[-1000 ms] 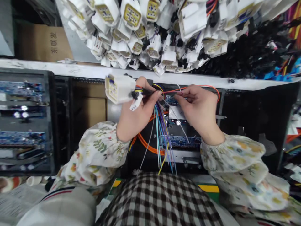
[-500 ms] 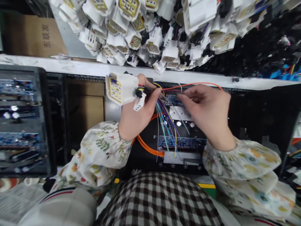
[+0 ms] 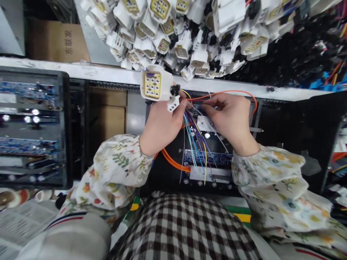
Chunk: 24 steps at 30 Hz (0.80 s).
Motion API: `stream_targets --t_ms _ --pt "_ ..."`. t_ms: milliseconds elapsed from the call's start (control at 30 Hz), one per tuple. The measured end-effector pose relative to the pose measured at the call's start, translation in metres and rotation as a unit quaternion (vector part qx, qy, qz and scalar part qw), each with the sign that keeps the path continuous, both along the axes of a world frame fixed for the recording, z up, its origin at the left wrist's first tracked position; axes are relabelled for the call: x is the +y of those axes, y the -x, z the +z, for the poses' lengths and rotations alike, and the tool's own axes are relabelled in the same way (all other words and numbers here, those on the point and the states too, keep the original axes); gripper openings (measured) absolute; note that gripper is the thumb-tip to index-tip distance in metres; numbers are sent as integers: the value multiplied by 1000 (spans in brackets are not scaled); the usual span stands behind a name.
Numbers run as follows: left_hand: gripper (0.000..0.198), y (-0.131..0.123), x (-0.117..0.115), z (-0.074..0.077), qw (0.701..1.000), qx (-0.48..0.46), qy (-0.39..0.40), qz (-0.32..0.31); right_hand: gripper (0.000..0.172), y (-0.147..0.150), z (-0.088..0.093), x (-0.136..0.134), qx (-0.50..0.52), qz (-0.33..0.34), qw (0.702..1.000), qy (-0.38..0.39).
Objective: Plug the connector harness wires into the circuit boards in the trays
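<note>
My left hand (image 3: 165, 122) pinches a wiring harness just behind its large white connector (image 3: 157, 85), whose yellow face is turned toward me. A small white plug (image 3: 173, 104) hangs beside that connector. From the left fingertips several loose coloured wires (image 3: 199, 141) fan downward, in light blue, purple, yellow and grey. My right hand (image 3: 227, 117) has its thumb and index finger pinched together near the orange wire (image 3: 230, 92), which loops over the back of the hand. Which wire lies between those fingertips is hard to make out. Beneath both hands sit blue circuit boards (image 3: 207, 157) in a black tray.
A heap of white connectors (image 3: 162, 45) hangs above a white ledge (image 3: 108, 72). To the left stands a black tray of circuit boards (image 3: 27, 94), with cardboard boxes (image 3: 108, 119) beside it. An orange cable bundle (image 3: 173, 164) curves below my left hand.
The view has shifted a little to the right relative to the hands' surroundings. My right hand has come slightly closer to the left, and the orange wire now bows into a wider loop.
</note>
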<state>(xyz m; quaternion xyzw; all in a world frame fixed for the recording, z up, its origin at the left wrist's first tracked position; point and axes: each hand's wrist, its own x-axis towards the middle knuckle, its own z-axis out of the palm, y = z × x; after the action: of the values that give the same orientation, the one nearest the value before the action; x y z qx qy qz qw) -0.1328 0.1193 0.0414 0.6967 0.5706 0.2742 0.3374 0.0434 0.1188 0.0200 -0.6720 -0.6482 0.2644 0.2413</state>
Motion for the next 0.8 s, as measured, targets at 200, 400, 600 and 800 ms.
stream_targets --t_ms 200,400,600,800 --pt "11 -4 0 2 1000 -22 -4 14 5 1 0 0 -33 5 999 -7" --pt "15 -6 -1 1 1000 -14 -9 20 5 2 -1 2 -33 -6 999 -14" --pt "18 -7 3 -4 999 11 -30 32 11 -2 16 -4 -58 -3 998 -10" --pt "19 -6 17 -8 999 8 -27 19 5 -10 52 -32 -167 87 982 0"
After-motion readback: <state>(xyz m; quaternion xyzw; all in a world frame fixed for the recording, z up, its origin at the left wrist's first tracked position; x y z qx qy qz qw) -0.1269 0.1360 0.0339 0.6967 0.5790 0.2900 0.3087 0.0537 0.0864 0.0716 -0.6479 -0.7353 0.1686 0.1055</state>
